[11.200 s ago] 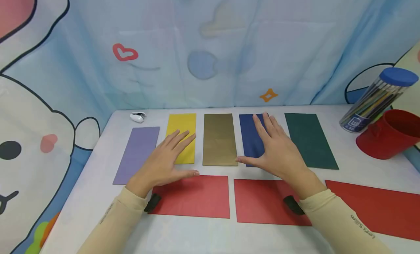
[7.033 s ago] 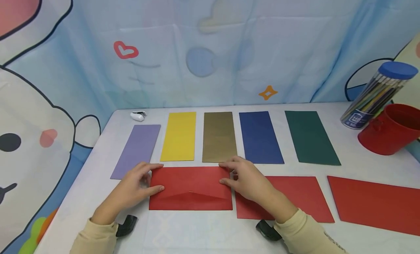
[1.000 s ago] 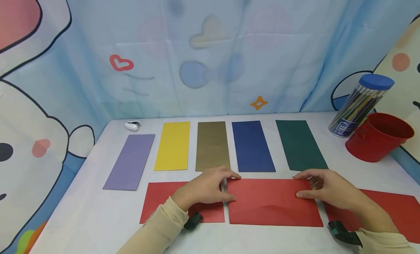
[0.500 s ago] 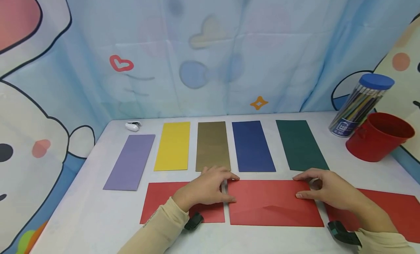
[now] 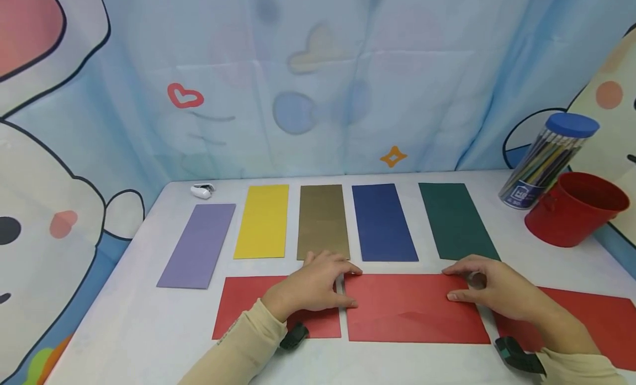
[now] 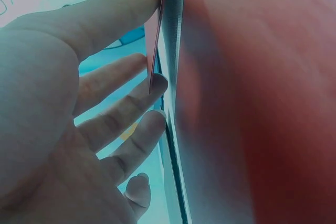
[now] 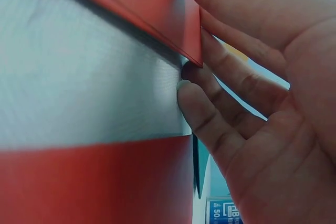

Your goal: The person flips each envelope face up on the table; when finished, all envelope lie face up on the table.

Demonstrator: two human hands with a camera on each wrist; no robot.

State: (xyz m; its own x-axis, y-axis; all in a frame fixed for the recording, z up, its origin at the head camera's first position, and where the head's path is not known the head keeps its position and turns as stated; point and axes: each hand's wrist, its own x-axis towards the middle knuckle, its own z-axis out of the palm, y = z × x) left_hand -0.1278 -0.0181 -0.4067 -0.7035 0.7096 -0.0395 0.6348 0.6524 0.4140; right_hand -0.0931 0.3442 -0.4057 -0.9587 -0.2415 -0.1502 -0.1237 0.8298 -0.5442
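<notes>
Three red envelopes lie in a row along the front of the table. My left hand [image 5: 314, 283] holds the left edge of the middle red envelope [image 5: 412, 307], thumb on top near the side and fingertips by the upper corner. On the opposite edge my right hand [image 5: 502, 288] holds it in the same way. A faint fold line crosses its lower half. In the right wrist view its corner [image 7: 184, 45] stands slightly off the table between thumb and fingers. The left forearm partly covers the left red envelope [image 5: 243, 307]; the right one covers part of the right red envelope [image 5: 591, 313].
Behind lie purple [image 5: 197, 246], yellow [image 5: 261, 221], gold [image 5: 324, 219], blue [image 5: 385, 222] and green [image 5: 457, 220] rectangles. A white clip-like object [image 5: 202, 191] sits back left. A clear jar of pencils [image 5: 544, 164] and a red cup [image 5: 566, 222] stand right, before a curtain [image 5: 223, 142].
Both hands first hovered over the table, then held the left red envelope, and now hold the middle one. Over the last second that envelope has shifted slightly toward the front edge.
</notes>
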